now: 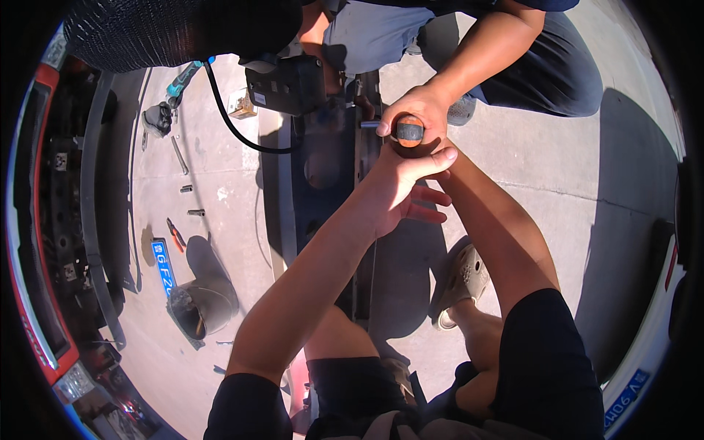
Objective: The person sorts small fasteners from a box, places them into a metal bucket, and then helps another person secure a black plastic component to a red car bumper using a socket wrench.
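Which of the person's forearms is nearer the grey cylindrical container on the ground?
Left. The left forearm is just right of the container; the right forearm is farther right, beyond it.

2 arms [304,293] extended, converging | left grip [400,183]: fingers [433,196] parted

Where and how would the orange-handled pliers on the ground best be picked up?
Probably by the orange handles, from above and the right: the pliers lie with their dark head at the far end and the handles at the near end, and a blue plate is close on their left.
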{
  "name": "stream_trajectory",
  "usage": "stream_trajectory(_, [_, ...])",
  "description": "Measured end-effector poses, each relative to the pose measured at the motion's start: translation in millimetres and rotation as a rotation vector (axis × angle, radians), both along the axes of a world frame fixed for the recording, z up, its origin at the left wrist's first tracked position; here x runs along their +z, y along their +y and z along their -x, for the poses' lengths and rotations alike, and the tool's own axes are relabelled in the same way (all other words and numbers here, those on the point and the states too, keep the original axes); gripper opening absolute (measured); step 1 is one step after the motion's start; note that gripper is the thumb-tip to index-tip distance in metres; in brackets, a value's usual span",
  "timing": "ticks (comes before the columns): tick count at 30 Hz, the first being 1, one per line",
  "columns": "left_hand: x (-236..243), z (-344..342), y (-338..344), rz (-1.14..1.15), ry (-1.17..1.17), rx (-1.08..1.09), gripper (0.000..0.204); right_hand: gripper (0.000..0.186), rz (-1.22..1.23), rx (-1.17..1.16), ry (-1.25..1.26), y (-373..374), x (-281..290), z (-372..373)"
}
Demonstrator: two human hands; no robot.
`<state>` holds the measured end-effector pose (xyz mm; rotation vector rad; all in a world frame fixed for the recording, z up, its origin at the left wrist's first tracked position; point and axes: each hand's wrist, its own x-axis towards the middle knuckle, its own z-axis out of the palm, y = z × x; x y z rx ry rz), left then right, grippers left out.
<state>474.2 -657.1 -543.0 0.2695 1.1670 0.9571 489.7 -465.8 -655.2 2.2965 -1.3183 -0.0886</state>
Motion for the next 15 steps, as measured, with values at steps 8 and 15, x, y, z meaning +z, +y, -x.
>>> stream_trajectory(8, [-26, 37, -20, -0.037, -0.203, -0.007, 0.051, 0.027, -0.104, 0.303, 0.735, 1, 17, -3])
stream_trajectory(15, [-31, 34, -9, 0.195, -0.051, -0.127, 0.047, 0.036, -0.183, 0.557, 1.404, -22, 23, 2])
